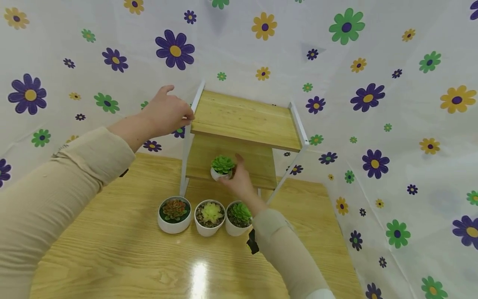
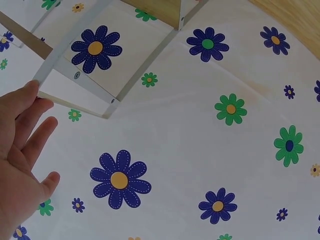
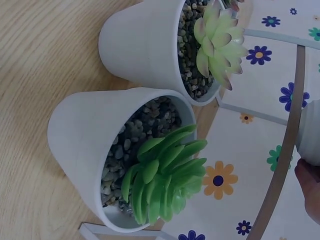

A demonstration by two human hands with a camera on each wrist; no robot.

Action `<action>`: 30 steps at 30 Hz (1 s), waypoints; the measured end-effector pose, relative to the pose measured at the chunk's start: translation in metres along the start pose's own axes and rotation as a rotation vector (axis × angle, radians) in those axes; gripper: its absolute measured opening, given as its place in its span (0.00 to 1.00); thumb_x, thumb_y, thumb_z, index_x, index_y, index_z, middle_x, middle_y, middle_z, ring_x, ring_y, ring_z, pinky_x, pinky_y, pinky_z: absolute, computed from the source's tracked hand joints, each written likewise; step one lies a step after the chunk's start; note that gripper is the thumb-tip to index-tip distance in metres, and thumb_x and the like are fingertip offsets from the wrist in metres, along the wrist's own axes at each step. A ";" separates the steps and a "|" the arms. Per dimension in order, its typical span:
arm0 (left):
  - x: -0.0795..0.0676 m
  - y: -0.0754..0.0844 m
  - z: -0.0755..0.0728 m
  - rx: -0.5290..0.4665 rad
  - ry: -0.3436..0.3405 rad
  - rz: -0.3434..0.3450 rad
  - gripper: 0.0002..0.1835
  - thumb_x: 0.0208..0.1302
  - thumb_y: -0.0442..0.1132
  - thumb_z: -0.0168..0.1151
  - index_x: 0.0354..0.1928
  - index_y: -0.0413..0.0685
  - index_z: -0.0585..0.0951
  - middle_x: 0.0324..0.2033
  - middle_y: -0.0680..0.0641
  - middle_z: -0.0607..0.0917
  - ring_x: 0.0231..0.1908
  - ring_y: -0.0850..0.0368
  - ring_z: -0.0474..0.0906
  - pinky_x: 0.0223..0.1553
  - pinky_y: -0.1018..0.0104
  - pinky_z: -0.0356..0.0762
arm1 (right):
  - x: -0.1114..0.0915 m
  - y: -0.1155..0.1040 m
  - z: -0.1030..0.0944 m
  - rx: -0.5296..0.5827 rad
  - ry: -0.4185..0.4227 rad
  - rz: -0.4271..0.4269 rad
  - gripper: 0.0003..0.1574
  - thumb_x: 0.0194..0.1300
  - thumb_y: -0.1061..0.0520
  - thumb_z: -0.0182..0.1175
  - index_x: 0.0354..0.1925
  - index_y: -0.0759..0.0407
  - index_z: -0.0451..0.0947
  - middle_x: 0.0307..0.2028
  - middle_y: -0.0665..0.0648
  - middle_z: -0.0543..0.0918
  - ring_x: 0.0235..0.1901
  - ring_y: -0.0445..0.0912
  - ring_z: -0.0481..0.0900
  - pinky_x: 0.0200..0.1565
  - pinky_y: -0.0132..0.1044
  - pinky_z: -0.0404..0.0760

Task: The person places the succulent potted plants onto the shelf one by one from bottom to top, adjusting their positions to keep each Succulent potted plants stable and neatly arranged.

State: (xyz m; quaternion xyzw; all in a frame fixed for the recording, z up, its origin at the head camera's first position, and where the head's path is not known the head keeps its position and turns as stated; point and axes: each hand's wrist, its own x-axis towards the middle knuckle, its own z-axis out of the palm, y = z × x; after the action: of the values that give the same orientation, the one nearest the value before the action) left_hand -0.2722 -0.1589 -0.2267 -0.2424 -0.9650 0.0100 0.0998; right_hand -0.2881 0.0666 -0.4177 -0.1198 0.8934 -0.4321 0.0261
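My right hand [image 1: 240,180] grips a small white pot with a green succulent [image 1: 223,165] at the front of the lower wooden shelf board [image 1: 257,166]. In the right wrist view only a fingertip and part of that white pot [image 3: 310,132] show at the right edge. My left hand [image 1: 168,112] pinches the white side frame of the shelf rack [image 1: 196,97] at the upper left. The left wrist view shows the thumb and a finger at the frame [image 2: 55,60], with the other fingers spread loosely.
In front of the rack stand a reddish succulent in a wide white bowl [image 1: 174,227], a pale yellow-green succulent pot [image 1: 209,229] and another green succulent pot [image 1: 236,229]. A flower-printed cloth [image 1: 239,50] hangs behind the rack. The wooden tabletop [image 1: 149,265] lies below.
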 end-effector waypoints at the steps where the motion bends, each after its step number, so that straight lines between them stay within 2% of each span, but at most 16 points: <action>1: 0.000 0.000 0.000 0.000 0.001 0.001 0.10 0.62 0.35 0.60 0.43 0.43 0.85 0.40 0.43 0.87 0.45 0.45 0.82 0.67 0.36 0.46 | 0.003 0.000 0.002 -0.002 -0.003 -0.006 0.60 0.56 0.53 0.67 0.73 0.56 0.38 0.47 0.65 0.79 0.40 0.50 0.77 0.38 0.39 0.77; 5: -0.002 -0.002 0.001 -0.005 0.004 -0.002 0.09 0.61 0.35 0.61 0.43 0.43 0.85 0.40 0.42 0.87 0.45 0.45 0.82 0.67 0.36 0.46 | 0.011 -0.004 0.007 -0.031 -0.002 -0.018 0.60 0.55 0.53 0.68 0.72 0.58 0.39 0.40 0.62 0.79 0.32 0.46 0.73 0.32 0.35 0.72; 10: -0.004 -0.002 0.000 -0.006 0.005 -0.001 0.09 0.61 0.35 0.60 0.42 0.42 0.85 0.40 0.42 0.87 0.45 0.45 0.82 0.67 0.37 0.46 | 0.019 -0.010 0.010 -0.029 -0.021 0.000 0.61 0.55 0.53 0.68 0.73 0.58 0.38 0.36 0.59 0.75 0.29 0.44 0.68 0.30 0.34 0.68; 15: -0.004 -0.002 -0.001 -0.005 0.004 0.003 0.09 0.62 0.35 0.60 0.42 0.43 0.85 0.40 0.43 0.87 0.45 0.46 0.82 0.68 0.37 0.46 | 0.024 -0.016 0.014 -0.020 -0.034 0.011 0.62 0.55 0.53 0.68 0.73 0.58 0.37 0.44 0.63 0.77 0.40 0.49 0.75 0.42 0.41 0.76; 18: -0.003 -0.001 -0.001 0.003 0.002 0.006 0.09 0.62 0.35 0.60 0.42 0.43 0.85 0.40 0.43 0.87 0.45 0.46 0.82 0.68 0.37 0.46 | 0.026 -0.018 0.016 -0.032 -0.035 0.011 0.62 0.56 0.52 0.67 0.73 0.58 0.37 0.48 0.66 0.77 0.47 0.54 0.77 0.48 0.46 0.77; 24: -0.003 -0.001 0.001 0.002 0.001 0.008 0.09 0.62 0.35 0.60 0.42 0.44 0.85 0.40 0.43 0.87 0.45 0.46 0.82 0.68 0.38 0.47 | 0.032 -0.018 0.019 -0.044 -0.034 0.016 0.63 0.56 0.51 0.67 0.73 0.57 0.35 0.57 0.69 0.74 0.57 0.57 0.74 0.56 0.48 0.75; 30: -0.003 -0.001 0.000 -0.002 -0.004 0.005 0.10 0.62 0.35 0.60 0.43 0.44 0.85 0.41 0.43 0.87 0.46 0.46 0.82 0.68 0.38 0.47 | 0.035 -0.018 0.021 -0.064 -0.045 0.004 0.63 0.56 0.50 0.67 0.73 0.58 0.34 0.60 0.71 0.69 0.61 0.59 0.70 0.59 0.50 0.73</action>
State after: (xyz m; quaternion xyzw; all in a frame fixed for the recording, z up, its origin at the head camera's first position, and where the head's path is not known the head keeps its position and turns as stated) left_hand -0.2708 -0.1614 -0.2275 -0.2450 -0.9646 0.0099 0.0974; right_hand -0.3158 0.0312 -0.4146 -0.1286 0.9061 -0.4007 0.0430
